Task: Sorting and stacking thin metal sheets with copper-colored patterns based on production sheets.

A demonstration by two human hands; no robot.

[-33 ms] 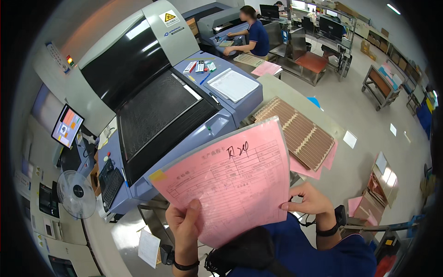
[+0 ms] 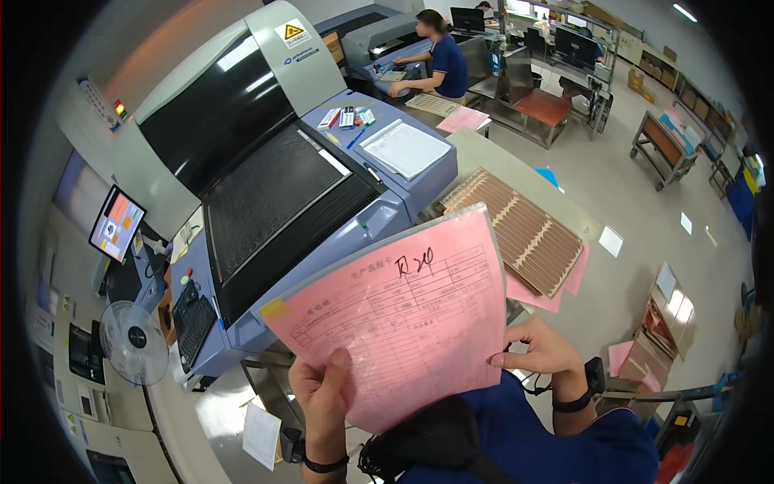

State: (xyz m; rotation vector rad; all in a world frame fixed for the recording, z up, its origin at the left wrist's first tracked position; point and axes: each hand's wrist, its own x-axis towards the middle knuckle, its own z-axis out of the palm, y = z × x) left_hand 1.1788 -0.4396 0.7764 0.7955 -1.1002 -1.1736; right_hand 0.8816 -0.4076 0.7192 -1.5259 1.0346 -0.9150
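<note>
A pink printed form in a clear plastic sleeve [image 2: 411, 323] is held up in front of me, with dark handwriting near its top and a yellow patch at its upper left corner. My left hand [image 2: 322, 387] grips the lower left edge, thumb on the face and fingers behind. At the lower right edge my right hand [image 2: 538, 348] pinches the sleeve between thumb and fingers. Just beyond the form's right side, a stack of brown patterned panels [image 2: 524, 234] lies on pink sheets on a pale table [image 2: 484, 153].
A large blue-grey machine [image 2: 322, 266] with its dark lid raised stands ahead; a white notepad [image 2: 405, 149] and small boxes [image 2: 347, 118] rest on it. At left are a keyboard [image 2: 196, 331], monitor [image 2: 118, 224] and fan [image 2: 135, 343]. A seated co-worker [image 2: 445, 60] works farther back. A cart [image 2: 665, 149] stands right.
</note>
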